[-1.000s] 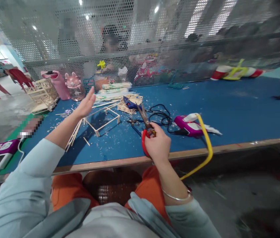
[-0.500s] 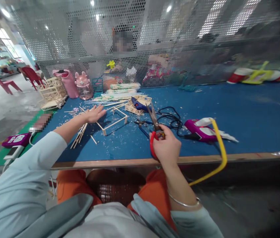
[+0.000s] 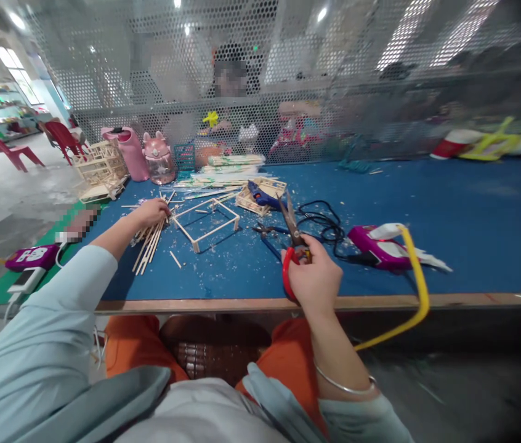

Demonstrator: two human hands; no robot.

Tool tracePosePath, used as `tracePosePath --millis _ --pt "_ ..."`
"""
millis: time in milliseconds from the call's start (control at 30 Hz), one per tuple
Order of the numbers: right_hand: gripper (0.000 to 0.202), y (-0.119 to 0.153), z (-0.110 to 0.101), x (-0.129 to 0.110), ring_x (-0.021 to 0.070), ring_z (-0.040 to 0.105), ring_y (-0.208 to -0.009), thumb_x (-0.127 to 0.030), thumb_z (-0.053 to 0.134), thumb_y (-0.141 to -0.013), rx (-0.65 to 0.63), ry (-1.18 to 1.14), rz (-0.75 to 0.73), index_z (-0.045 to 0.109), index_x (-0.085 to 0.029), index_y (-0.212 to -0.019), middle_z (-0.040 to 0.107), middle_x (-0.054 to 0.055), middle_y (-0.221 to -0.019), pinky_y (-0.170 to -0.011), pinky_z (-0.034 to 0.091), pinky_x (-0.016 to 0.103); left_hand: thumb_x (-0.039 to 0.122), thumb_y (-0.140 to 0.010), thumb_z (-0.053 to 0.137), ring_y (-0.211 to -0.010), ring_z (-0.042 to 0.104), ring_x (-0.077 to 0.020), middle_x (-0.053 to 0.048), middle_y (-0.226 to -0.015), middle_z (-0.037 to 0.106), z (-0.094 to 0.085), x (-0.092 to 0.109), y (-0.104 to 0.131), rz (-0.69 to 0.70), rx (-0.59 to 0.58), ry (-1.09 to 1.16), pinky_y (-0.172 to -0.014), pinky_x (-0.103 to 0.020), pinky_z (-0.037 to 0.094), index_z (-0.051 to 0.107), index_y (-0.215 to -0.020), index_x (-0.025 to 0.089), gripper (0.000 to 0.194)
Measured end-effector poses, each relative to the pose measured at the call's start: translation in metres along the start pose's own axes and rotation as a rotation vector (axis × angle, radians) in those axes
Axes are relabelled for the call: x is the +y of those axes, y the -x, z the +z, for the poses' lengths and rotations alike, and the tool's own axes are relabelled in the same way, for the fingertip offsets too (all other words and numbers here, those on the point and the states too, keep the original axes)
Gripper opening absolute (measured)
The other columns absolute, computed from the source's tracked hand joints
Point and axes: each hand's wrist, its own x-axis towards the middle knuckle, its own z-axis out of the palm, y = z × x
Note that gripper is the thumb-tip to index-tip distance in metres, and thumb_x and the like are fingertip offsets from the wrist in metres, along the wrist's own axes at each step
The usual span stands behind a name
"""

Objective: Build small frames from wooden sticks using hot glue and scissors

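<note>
My right hand (image 3: 318, 274) grips red-handled scissors (image 3: 289, 271) above the table's front edge, with the blades a little apart and pointing away from me. On the left, my left hand (image 3: 152, 212) has its fingers drawn together at the far end of a loose pile of thin wooden sticks (image 3: 150, 246). How many sticks it pinches is hidden. Between the hands stands a rectangular wooden stick frame (image 3: 214, 232) on short legs. Beyond the scissors lie pliers (image 3: 267, 237) and a blue glue gun (image 3: 263, 195), which rests on a small wooden stick piece (image 3: 246, 200).
Bundled sticks (image 3: 233, 169), a pink bottle (image 3: 130, 154) and a pink jar (image 3: 157, 161) line the mesh screen (image 3: 159, 80). A stick-built model (image 3: 101, 166) stands far left. Right of the scissors lie a black cable (image 3: 323, 215) and a purple device (image 3: 380, 249) with a yellow strap (image 3: 420, 283).
My left hand has gone from flat and spread beside the stick frame to the left, closing its fingers at the stick pile. My right hand still holds the scissors, almost unmoved.
</note>
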Motion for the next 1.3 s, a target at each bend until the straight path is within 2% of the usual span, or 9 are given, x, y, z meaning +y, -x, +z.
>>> tracePosePath --millis 300,467,600,700,833,967,1067,1167,1300 --pt "0.042 0.001 0.000 0.001 0.0155 0.052 -0.054 -0.034 0.055 -0.068 -0.020 -0.007 -0.004 0.064 -0.016 -0.105 0.065 0.005 -0.074 -0.059 0.044 0.031 0.018 -0.065 0.042 -0.115 0.053 -0.0238 -0.005 -0.119 0.063 -0.001 -0.005 0.015 0.015 0.048 0.001 -0.101 -0.035 0.039 0.070 -0.091 0.019 0.038" --pt "0.042 0.001 0.001 0.003 0.0170 0.054 -0.057 -0.034 0.055 -0.068 -0.013 -0.003 -0.017 0.064 -0.016 -0.105 0.065 0.005 -0.073 -0.061 0.045 0.031 0.022 -0.085 0.029 -0.130 0.037 -0.0212 -0.010 -0.135 0.050 -0.019 0.048 0.009 0.018 0.343 0.082 -0.111 -0.042 0.023 0.052 -0.126 0.014 0.048" --pt "0.040 0.001 0.000 0.003 0.0172 0.054 -0.058 -0.033 0.055 -0.069 -0.014 0.000 -0.024 0.064 -0.017 -0.105 0.066 0.006 -0.076 -0.061 0.044 0.031 0.044 -0.092 0.025 -0.141 0.003 -0.0318 -0.003 -0.154 0.012 -0.028 0.125 -0.001 0.189 0.063 0.126 -0.108 -0.060 0.008 0.024 -0.144 0.027 0.054" --pt "0.040 0.002 0.000 0.002 0.0169 0.053 -0.058 -0.033 0.055 -0.069 -0.018 -0.005 -0.022 0.064 -0.017 -0.105 0.066 0.005 -0.075 -0.060 0.044 0.031 0.043 -0.093 0.023 -0.140 -0.006 -0.0331 0.000 -0.155 0.006 -0.024 0.159 -0.006 0.292 -0.168 0.096 -0.104 -0.066 0.000 0.020 -0.144 0.032 0.053" --pt "0.039 0.003 0.000 0.001 0.0164 0.053 -0.059 -0.032 0.055 -0.070 -0.014 -0.015 -0.034 0.064 -0.017 -0.105 0.065 0.006 -0.078 -0.060 0.043 0.030 0.041 -0.093 0.022 -0.141 -0.002 -0.0307 -0.001 -0.155 0.005 -0.015 0.163 -0.009 0.302 -0.261 0.103 -0.105 -0.065 0.001 0.015 -0.145 0.031 0.053" --pt "0.037 0.003 -0.001 0.000 0.0158 0.052 -0.058 -0.032 0.055 -0.070 -0.017 -0.019 -0.026 0.064 -0.018 -0.103 0.065 0.006 -0.079 -0.060 0.043 0.030 0.044 -0.093 0.022 -0.140 0.014 -0.0294 -0.007 -0.152 0.021 -0.020 0.161 -0.011 0.270 -0.096 0.148 -0.110 -0.054 0.012 0.026 -0.143 0.022 0.055" --pt "0.038 0.003 -0.001 0.000 0.0155 0.052 -0.057 -0.032 0.055 -0.070 -0.011 -0.019 -0.021 0.064 -0.018 -0.104 0.065 0.006 -0.081 -0.059 0.042 0.030 0.052 -0.090 0.026 -0.124 0.045 -0.0303 -0.020 -0.133 0.049 -0.027 0.170 -0.016 0.055 0.121 0.197 -0.102 -0.044 0.034 0.035 -0.138 0.009 0.064" --pt "0.038 0.003 -0.001 0.001 0.0161 0.052 -0.058 -0.032 0.055 -0.070 -0.006 -0.019 -0.036 0.065 -0.018 -0.104 0.065 0.006 -0.079 -0.060 0.043 0.030 0.058 -0.079 0.048 -0.108 0.057 -0.0349 -0.022 -0.117 0.061 -0.025 0.183 -0.025 -0.111 0.087 0.177 -0.088 -0.044 0.044 0.037 -0.136 0.010 0.076" --pt "0.037 0.003 0.000 0.001 0.0169 0.054 -0.061 -0.033 0.054 -0.072 -0.015 -0.030 -0.063 0.065 -0.017 -0.104 0.065 0.006 -0.078 -0.063 0.044 0.031 0.033 -0.074 0.061 -0.095 0.063 -0.0291 -0.014 -0.101 0.069 -0.023 0.188 -0.034 -0.065 0.029 0.229 -0.081 -0.037 0.048 0.059 -0.114 0.015 0.044"
